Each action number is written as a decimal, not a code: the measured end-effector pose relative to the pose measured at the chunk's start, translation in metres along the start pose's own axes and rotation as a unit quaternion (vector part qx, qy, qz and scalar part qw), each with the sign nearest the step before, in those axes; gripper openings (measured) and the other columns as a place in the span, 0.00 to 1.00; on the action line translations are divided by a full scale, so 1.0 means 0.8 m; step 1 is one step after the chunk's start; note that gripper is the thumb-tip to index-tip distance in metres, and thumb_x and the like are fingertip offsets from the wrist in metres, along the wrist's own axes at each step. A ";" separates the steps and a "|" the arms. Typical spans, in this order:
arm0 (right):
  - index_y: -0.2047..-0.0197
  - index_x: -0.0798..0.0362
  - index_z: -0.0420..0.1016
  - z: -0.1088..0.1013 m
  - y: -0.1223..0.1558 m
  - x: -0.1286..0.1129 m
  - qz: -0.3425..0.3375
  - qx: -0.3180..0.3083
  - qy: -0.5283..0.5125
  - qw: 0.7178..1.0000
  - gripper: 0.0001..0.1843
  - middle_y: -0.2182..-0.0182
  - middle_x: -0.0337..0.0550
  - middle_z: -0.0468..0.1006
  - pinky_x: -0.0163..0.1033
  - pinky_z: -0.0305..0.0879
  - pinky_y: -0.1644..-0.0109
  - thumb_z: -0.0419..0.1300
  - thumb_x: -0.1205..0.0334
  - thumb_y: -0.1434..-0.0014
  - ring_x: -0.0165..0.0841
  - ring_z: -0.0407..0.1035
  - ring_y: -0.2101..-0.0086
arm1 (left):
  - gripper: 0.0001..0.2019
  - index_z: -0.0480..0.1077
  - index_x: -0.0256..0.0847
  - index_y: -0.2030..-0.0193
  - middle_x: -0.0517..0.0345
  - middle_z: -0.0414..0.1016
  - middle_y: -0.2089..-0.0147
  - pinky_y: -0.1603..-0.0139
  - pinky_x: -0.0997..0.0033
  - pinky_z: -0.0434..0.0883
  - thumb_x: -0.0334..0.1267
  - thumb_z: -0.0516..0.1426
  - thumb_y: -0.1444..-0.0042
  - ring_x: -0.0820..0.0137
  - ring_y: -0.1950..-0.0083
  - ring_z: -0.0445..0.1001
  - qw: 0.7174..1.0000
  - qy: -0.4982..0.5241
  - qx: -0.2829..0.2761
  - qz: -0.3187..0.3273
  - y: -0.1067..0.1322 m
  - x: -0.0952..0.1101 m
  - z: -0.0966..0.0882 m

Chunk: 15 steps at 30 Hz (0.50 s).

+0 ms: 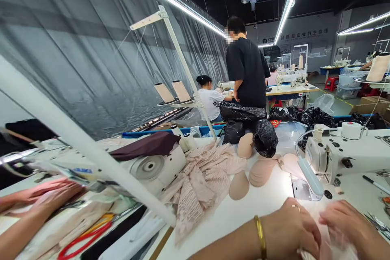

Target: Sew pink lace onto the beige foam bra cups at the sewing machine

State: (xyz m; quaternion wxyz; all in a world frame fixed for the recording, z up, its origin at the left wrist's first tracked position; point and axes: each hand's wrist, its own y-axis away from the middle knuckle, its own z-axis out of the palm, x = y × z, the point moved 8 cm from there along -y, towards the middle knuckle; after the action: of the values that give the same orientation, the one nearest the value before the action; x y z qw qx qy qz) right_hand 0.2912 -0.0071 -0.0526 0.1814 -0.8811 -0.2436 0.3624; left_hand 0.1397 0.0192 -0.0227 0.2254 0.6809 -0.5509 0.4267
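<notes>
In the head view, my left hand, with a ring and a gold bangle at the wrist, is closed on pale pink fabric at the bottom right. My right hand, a little smeared by motion, pinches the same fabric beside it. Much of the fabric is hidden under my fingers. Just beyond my hands stands a white sewing machine, its lit needle area partly hidden by a light-blue guard. Left of it on the white table lie beige moulded cups and a stack of pinkish cups.
Pale lace fabric is heaped at left-centre. A slanting white pole crosses the left side, near a co-worker's hands at another machine. Black plastic bags sit behind the cups. Scissors lie at right. Two people are further back.
</notes>
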 end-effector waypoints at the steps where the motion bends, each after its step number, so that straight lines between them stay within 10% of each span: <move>1: 0.53 0.39 0.80 0.007 -0.011 -0.005 -0.061 -0.063 0.049 0.995 0.09 0.63 0.39 0.83 0.42 0.72 0.55 0.59 0.60 0.30 0.38 0.75 0.63 | 0.04 0.77 0.42 0.73 0.55 0.82 0.58 0.36 0.48 0.56 0.35 0.67 0.52 0.55 0.52 0.78 0.996 -0.087 -0.026 0.012 -0.008 -0.008 0.001; 6: 0.51 0.45 0.81 0.009 -0.038 0.010 -0.100 -0.130 0.154 0.974 0.20 0.57 0.44 0.83 0.40 0.68 0.56 0.50 0.74 0.30 0.38 0.73 0.56 | 0.01 0.79 0.43 0.69 0.56 0.81 0.52 0.46 0.55 0.59 0.33 0.66 0.48 0.61 0.54 0.77 0.959 -0.265 -0.102 0.015 -0.031 -0.033 0.001; 15: 0.45 0.40 0.81 0.000 -0.034 0.030 -0.019 -0.118 0.124 0.985 0.18 0.50 0.43 0.84 0.46 0.73 0.47 0.52 0.65 0.27 0.41 0.76 0.53 | 0.02 0.79 0.44 0.67 0.58 0.80 0.51 0.48 0.59 0.58 0.35 0.66 0.44 0.62 0.51 0.75 0.960 -0.268 -0.080 0.004 -0.030 -0.027 -0.014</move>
State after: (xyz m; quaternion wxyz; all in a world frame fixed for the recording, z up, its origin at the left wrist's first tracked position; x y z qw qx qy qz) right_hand 0.2979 0.0286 -0.0523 0.1124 -0.9297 -0.2770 0.2152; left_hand 0.1577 0.0471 -0.0307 0.1215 0.7481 -0.6259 0.1839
